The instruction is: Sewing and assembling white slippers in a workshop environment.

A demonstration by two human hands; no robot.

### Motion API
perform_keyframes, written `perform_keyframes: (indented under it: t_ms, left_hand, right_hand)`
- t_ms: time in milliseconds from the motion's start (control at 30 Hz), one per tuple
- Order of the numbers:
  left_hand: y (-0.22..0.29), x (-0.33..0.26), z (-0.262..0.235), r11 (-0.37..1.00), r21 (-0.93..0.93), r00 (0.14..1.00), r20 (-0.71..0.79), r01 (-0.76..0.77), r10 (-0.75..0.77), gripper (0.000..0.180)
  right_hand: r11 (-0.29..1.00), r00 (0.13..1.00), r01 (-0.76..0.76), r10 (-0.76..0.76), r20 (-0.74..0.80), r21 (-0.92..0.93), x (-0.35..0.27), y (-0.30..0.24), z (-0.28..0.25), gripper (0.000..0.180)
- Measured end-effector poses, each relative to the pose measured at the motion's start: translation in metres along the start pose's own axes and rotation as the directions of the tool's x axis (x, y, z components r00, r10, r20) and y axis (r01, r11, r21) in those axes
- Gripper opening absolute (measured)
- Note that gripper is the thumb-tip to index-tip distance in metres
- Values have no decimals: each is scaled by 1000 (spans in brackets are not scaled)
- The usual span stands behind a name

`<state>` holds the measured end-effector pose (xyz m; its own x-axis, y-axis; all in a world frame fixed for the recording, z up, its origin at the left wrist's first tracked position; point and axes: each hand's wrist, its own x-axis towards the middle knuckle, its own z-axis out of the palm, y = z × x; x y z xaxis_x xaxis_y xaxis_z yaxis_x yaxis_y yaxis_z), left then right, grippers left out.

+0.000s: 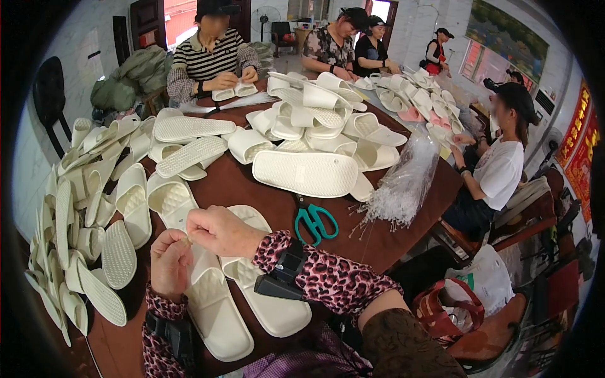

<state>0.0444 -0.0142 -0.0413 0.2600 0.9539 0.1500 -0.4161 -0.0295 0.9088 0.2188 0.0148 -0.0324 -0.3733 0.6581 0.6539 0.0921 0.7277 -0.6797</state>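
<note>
My left hand (pixel 170 263) and my right hand (pixel 222 232) meet above a pair of cream slippers, fingers closed in a pinch. Whatever lies between the fingertips is too small to make out. Under the hands, the left slipper (pixel 220 315) lies sole down, its strap partly covered by my fingers. Beside it rests the right slipper (pixel 277 309), partly hidden by my right wrist. Just beyond the hands is another cream slipper (pixel 169 200) with a textured footbed. Teal-handled scissors (pixel 315 223) lie to the right of my right forearm.
Loose slippers (pixel 94 189) crowd the brown table (pixel 391 236) at left; a taller slipper pile (pixel 309 170) stands ahead. A bundle of clear plastic fasteners (pixel 403 183) lies right of it. Co-workers sit around the table. A chair with bags (pixel 450 302) is at right.
</note>
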Motion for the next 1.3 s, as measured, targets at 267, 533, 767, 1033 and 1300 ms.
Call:
perform_keyframes:
  t_ms: [267,533,767,1033,1300]
  left_hand:
    - [3,0,1,999,26,1000,0,27,-27,3]
    - [0,2,4,1000,30,1000,-20,0,0,5]
    - [3,1,6,999,35,996,-75,-41,43,7]
    - [0,4,14,998,-66,990,-140,8,-17,9]
    - [7,-2,8,997,-82,998,-64,17,-22,4]
  right_hand:
    - [992,997,80,-81,-5,-101,1,-4,-2,9]
    - [997,995,-71,70,-66,-15,2,-10,-2,9]
    - [992,988,-119,122,-91,30,2,-11,-4,8]
    - [977,975,-212,210,-67,-18,0,-8,-12,10]
    - [947,946,-319,316,70,45,3,-21,-4,7]
